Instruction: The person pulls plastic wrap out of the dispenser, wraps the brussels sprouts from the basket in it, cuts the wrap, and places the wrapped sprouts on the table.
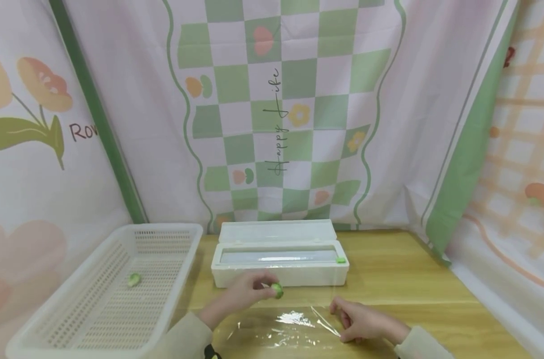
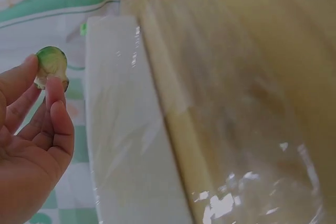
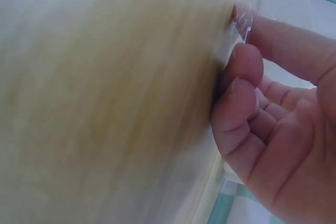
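Observation:
My left hand [image 1: 247,290] pinches a small green Brussels sprout [image 1: 277,290] between thumb and fingers, above the table in front of the white cling film dispenser [image 1: 280,277]. In the left wrist view, the pale cut side of the sprout [image 2: 51,65] shows. With thumb and fingertips, my right hand [image 1: 363,321] pinches the edge of a clear sheet of cling film [image 1: 294,319]. That sheet stretches out from the dispenser over the wooden table, shiny and creased near the front. Up close in the right wrist view, some film bunches at the right hand's [image 3: 283,114] fingertips.
A white perforated basket [image 1: 194,244] stands at the left, with another green sprout [image 1: 134,279] inside. The dispenser's lid [image 1: 278,231] is raised, and a green slider [image 1: 340,260] sits at its right end. Printed curtains [image 1: 379,199] hang behind the wooden table [image 1: 388,259] and on both sides.

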`<state>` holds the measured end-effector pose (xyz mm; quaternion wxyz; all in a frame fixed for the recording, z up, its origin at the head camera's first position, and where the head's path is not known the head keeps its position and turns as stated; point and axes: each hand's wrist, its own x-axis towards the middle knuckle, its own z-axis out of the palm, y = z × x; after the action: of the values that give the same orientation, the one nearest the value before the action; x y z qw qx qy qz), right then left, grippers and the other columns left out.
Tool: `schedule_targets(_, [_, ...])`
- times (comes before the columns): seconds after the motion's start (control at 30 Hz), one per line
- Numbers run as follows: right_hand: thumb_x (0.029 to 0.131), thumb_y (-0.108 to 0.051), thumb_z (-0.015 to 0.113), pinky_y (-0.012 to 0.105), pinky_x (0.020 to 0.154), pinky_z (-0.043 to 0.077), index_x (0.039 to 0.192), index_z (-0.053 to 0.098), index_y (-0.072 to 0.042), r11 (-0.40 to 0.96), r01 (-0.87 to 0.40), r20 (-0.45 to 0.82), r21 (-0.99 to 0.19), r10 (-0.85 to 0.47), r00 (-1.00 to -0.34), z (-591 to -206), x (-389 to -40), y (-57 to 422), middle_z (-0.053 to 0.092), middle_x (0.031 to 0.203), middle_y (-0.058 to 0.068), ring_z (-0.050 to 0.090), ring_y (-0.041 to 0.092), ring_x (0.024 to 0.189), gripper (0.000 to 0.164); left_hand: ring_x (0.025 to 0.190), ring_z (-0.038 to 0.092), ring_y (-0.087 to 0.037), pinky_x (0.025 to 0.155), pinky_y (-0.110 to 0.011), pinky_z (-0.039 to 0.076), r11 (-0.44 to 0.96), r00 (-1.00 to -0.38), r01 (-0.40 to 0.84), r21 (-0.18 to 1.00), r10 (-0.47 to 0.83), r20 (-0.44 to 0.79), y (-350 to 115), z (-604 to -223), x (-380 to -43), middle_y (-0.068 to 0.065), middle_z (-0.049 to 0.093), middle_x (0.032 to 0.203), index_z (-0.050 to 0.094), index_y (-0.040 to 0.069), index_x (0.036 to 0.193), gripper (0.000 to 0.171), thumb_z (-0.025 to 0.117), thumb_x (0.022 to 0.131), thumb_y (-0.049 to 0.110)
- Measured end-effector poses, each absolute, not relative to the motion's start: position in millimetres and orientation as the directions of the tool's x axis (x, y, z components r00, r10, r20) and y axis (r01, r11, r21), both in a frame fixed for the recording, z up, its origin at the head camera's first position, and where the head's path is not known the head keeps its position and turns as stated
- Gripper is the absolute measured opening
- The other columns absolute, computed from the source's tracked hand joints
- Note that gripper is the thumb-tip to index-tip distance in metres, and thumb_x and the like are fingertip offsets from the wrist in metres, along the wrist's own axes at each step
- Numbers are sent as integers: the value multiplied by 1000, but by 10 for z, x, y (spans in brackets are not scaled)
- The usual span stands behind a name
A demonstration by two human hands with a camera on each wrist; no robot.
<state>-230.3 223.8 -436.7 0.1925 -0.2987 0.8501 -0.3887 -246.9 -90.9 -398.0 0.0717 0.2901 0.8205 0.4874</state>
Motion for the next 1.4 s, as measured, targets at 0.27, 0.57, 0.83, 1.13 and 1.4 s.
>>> schedule_targets(0.27, [75,-5,73,18,43,42,106,44,-5,510,-369,-80,-777,-662,-746,-4382,-2296,2242,48,68,2,45,5,48,43,72,56,-8,65,-23,49,327,-811,372,869,570,133,-769,-4282,-2395,6,60,95,62,5,110,31,66,83,19])
schedule_targets(0.57, [75,-4,72,19,44,44,106,44,-5,514,-378,-72,-769,-658,-749,-4388,-2294,2242,47,69,2,46,5,50,43,69,57,-9,63,-22,50,332,-858,286,899,506,86,-602,-4494,-2352,7,60,82,65,8,94,17,70,78,10])
schedule_targets(0.83, [75,-3,72,19,44,44,106,44,-5,515,-376,-74,-770,-657,-750,-4402,-2298,2245,47,69,2,46,5,50,43,63,57,-10,50,-22,50,347,-865,257,902,499,54,-556,-4577,-2345,6,59,77,64,8,92,15,69,78,5])
schedule_targets(1.13, [75,-3,72,19,44,44,106,44,-5,503,-379,-67,-777,-665,-744,-4399,-2306,2247,47,69,2,46,5,51,42,64,57,-9,50,-22,50,335,-858,268,903,509,66,-566,-4588,-2344,4,60,82,64,4,102,23,68,79,7])
schedule_targets(1.4, [77,-6,71,19,45,44,107,44,-5,499,-382,-66,-778,-669,-740,-4410,-2307,2266,47,70,2,47,5,51,41,76,61,-13,56,-21,51,358,-858,304,883,506,89,-594,-4592,-2329,0,61,90,60,2,112,33,67,80,7])
